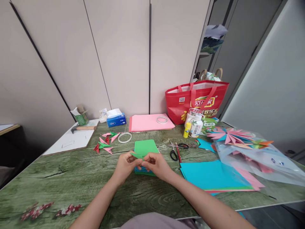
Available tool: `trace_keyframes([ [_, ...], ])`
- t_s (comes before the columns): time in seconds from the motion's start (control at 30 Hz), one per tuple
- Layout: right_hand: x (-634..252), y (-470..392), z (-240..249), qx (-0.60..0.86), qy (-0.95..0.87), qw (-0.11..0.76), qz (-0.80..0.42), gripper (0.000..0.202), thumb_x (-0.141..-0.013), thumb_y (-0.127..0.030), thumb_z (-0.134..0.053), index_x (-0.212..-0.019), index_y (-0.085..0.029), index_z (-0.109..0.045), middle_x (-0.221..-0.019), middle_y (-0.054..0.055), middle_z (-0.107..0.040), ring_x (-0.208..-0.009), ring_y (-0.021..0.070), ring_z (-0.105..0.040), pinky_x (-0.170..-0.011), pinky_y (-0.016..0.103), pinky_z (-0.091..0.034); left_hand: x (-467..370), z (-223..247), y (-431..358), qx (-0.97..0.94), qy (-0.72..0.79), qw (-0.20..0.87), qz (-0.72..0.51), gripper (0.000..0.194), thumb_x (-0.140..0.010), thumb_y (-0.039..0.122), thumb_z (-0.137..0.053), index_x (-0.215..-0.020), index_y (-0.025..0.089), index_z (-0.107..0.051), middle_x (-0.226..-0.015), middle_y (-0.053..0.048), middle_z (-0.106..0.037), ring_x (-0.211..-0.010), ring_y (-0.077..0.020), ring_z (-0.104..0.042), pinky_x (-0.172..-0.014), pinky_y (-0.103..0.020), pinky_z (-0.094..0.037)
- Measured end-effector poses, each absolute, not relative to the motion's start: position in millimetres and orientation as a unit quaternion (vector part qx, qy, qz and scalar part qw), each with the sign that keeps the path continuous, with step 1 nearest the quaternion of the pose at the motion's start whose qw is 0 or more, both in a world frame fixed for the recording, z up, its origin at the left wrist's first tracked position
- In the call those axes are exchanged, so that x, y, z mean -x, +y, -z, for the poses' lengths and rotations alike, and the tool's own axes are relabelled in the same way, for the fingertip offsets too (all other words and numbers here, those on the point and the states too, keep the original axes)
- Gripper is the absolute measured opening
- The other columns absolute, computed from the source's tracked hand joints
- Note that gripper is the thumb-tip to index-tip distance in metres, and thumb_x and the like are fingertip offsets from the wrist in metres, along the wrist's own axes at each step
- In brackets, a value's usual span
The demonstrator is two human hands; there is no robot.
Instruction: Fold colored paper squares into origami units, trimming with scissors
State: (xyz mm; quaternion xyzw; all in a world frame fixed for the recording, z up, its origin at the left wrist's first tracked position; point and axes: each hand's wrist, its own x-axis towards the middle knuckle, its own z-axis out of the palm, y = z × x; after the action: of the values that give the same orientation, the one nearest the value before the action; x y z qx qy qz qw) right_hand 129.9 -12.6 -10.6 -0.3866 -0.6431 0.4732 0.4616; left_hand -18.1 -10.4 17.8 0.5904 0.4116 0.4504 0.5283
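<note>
My left hand and my right hand meet at the middle of the table, both with fingers pinched. Between them they hold a small folded piece of green paper, whose pointed end sticks out to the left. Right beneath lies a stack of green paper, with blue showing at its near edge. Left of the stack sit a roll of tape and several folded paper pieces in red, pink and green. To the right are black-handled scissors beside a red pencil.
Blue sheets lie at the right, near a plastic bag and a pink paper star. Behind stand a glue stick, a white bottle, a red bag, pink paper, a tissue box and a hammer.
</note>
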Motion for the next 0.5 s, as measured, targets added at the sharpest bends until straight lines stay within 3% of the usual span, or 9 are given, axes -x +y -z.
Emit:
trace_keyframes([
  [0.13, -132.2, -8.7, 11.3, 0.401, -0.636, 0.476, -0.456, 0.02, -0.067, -0.035, -0.061, -0.068, -0.015, -0.06, -0.051, -0.002, -0.056, -0.045, 0.0093, -0.051, -0.044, 0.02, -0.042, 18.8, -18.0, -11.2, -0.546, 0.416, 0.562, -0.462, 0.02, -0.062, 0.029, -0.069, -0.062, 0.012, -0.059, -0.051, -0.001, -0.062, -0.042, -0.011, -0.054, -0.045, -0.022, -0.043],
  [0.33, -145.0, 5.1, 14.0, 0.465, -0.63, 0.515, -0.349, 0.019, -0.076, -0.029, -0.05, -0.081, -0.015, -0.063, -0.071, 0.006, -0.066, -0.062, 0.0156, -0.06, -0.058, 0.027, -0.048, 26.5, -15.1, 2.1, -0.392, 0.445, 0.613, -0.522, 0.021, -0.067, 0.027, -0.066, -0.06, 0.01, -0.056, -0.052, -0.003, -0.061, -0.045, -0.0101, -0.056, -0.045, -0.02, -0.047],
  [0.4, -151.0, 8.8, 14.1, 0.502, -0.643, 0.505, -0.282, 0.019, -0.076, -0.025, -0.049, -0.084, -0.015, -0.063, -0.079, 0.007, -0.066, -0.071, 0.0173, -0.061, -0.063, 0.029, -0.048, 31.1, -16.8, 7.5, -0.327, 0.445, 0.587, -0.592, 0.016, -0.07, 0.022, -0.064, -0.063, 0.01, -0.056, -0.061, -0.005, -0.064, -0.051, -0.0094, -0.059, -0.053, -0.02, -0.05],
  [0.47, -155.9, 11.1, 13.4, 0.525, -0.668, 0.478, -0.222, 0.02, -0.076, -0.019, -0.048, -0.087, -0.015, -0.064, -0.088, 0.007, -0.065, -0.08, 0.0179, -0.06, -0.07, 0.029, -0.048, 35.0, -20.9, 9.8, -0.304, 0.4, 0.558, -0.661, 0.01, -0.069, 0.017, -0.064, -0.073, 0.011, -0.057, -0.081, -0.008, -0.066, -0.071, -0.0126, -0.063, -0.071, -0.024, -0.051],
  [0.5, -157.7, 11.9, 13.2, 0.534, -0.682, 0.46, -0.195, 0.021, -0.075, -0.017, -0.048, -0.09, -0.015, -0.064, -0.093, 0.008, -0.064, -0.086, 0.0182, -0.058, -0.075, 0.03, -0.046, 36.3, -23.4, 9.6, -0.307, 0.372, 0.538, -0.692, 0.016, -0.067, 0.015, -0.066, -0.08, 0.014, -0.056, -0.092, -0.008, -0.065, -0.08, -0.0146, -0.063, -0.077, -0.027, -0.049],
])
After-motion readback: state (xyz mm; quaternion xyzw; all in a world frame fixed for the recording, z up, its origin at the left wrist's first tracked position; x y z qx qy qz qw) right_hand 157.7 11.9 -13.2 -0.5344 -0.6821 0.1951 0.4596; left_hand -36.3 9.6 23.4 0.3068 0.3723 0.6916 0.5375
